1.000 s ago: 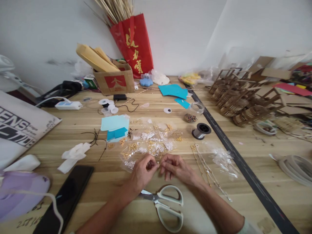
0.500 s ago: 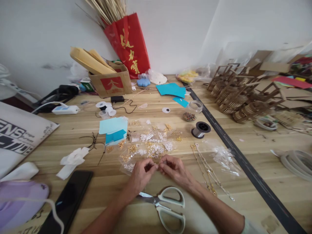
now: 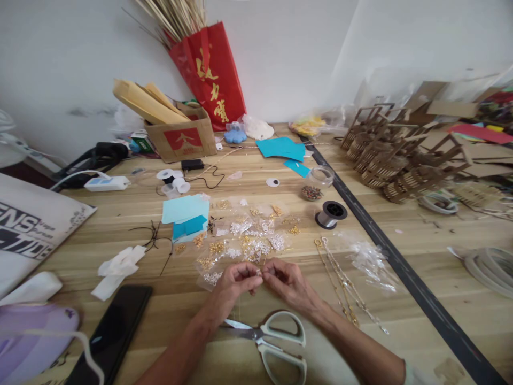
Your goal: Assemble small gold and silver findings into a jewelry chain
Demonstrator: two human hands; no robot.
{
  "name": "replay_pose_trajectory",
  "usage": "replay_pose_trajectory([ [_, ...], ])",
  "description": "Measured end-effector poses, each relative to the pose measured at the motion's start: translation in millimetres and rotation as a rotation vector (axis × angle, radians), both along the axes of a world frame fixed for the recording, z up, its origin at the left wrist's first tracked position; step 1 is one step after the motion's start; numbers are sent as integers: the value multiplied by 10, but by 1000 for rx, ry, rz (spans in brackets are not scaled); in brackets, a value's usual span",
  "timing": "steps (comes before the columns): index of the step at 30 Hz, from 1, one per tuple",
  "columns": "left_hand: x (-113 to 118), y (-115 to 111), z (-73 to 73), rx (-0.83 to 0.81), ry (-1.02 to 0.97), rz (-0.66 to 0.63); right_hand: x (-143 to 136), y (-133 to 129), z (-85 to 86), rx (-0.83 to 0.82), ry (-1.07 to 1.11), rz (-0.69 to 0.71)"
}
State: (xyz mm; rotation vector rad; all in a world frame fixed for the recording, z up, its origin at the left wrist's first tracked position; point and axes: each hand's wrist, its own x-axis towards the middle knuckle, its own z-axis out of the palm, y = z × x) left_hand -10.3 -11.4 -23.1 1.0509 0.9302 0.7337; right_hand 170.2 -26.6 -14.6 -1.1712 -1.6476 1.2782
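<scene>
My left hand (image 3: 239,280) and my right hand (image 3: 285,277) meet above the table, both with thumb and forefinger pinched. Something tiny and pale sits between the fingertips, too small to name; a fine thread seems to hang below my left hand. Just beyond the hands lie small clear bags of silver beads (image 3: 256,248) and gold beads (image 3: 217,247). White-handled scissors (image 3: 258,335) rest on the wood right below my hands, blades pointing left. To the right are gold and silver chains (image 3: 340,280) and a spool of fine wire (image 3: 331,214).
A black phone (image 3: 114,331) and crumpled white tissue (image 3: 119,269) lie at left. Blue card sheets (image 3: 185,209) sit beyond the tissue. A clear jar (image 3: 312,190) holds small beads. Empty plastic bags (image 3: 369,258), bamboo baskets (image 3: 401,155) and coiled tubing (image 3: 491,272) occupy the right side.
My hands stay together with fingertips pinched, and the fingers have shifted slightly. The view has tilted a little; the objects on the table look unmoved.
</scene>
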Motion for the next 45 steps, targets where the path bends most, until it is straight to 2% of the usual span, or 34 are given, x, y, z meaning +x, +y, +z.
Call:
replay_pose_trajectory([
  [4,25,-4,19,9,-40,21,0,-3,13,2,10,10],
  [14,34,-5,34,-40,-78,102,-49,-18,53,-106,215,85],
  [20,63,-7,136,94,100,127,-54,-4,77,-155,223,60],
  [26,63,8,198,306,210,191,-67,-7,50,-198,221,49],
  [32,39,16,192,210,191,220,-90,-35,42,-218,224,82],
  [38,33,26,205,201,159,217,-86,-60,88,-203,168,113],
  [45,25,31,140,139,71,195,-64,-58,75,-159,117,109],
])
